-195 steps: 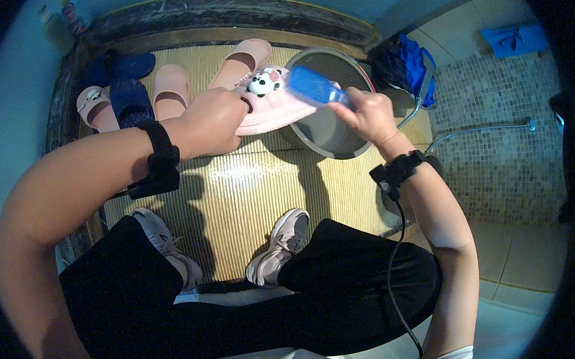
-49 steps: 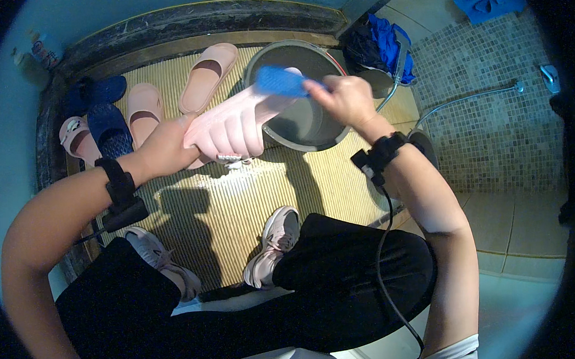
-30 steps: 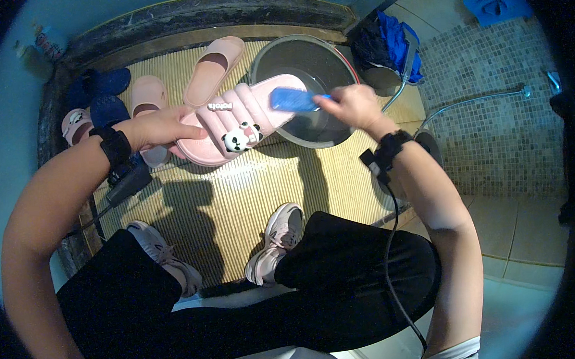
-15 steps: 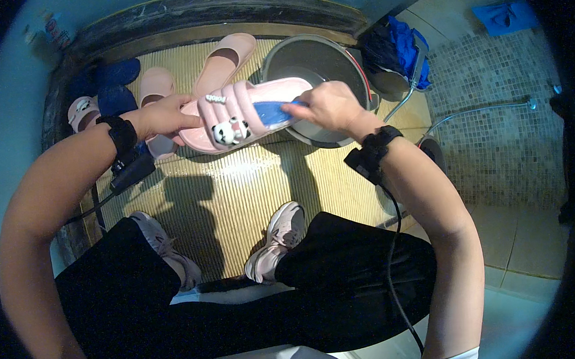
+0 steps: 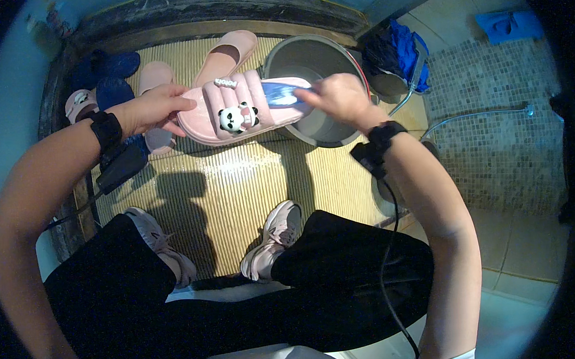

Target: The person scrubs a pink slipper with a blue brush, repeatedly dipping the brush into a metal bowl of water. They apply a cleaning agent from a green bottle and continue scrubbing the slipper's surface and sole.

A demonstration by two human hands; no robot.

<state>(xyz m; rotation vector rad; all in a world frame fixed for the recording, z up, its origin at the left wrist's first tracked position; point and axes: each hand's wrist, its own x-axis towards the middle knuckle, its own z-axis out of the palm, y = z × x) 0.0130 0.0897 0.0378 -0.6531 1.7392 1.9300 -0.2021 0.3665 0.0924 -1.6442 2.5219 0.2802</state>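
Observation:
My left hand [image 5: 154, 110] grips the toe end of a pink slide slipper [image 5: 197, 124], fingers closed on its edge. The slipper is held up above the ribbed floor, with a panda figure on its ridged strap. My right hand [image 5: 340, 99] is closed on the end of a flat, shiny blue brush [image 5: 282, 94]. The brush lies along the slipper's insole, its front end at the strap opening; its bristles are hidden. The slipper's heel overlaps the rim of a grey bucket [image 5: 337, 138], which holds some water.
Behind the slipper stand more pink slippers [image 5: 232, 49], with dark blue slippers [image 5: 116, 65] at the far left. Blue cloth [image 5: 407, 50] sits in a container right of the bucket. A metal shower hose [image 5: 473, 114] crosses the tiles. My shoes [image 5: 280, 228] rest on the ribbed mat.
The brush has slid a little along the insole and tilted, now shining. My right hand has shifted slightly right and the slipper has turned a bit; both hands keep their hold.

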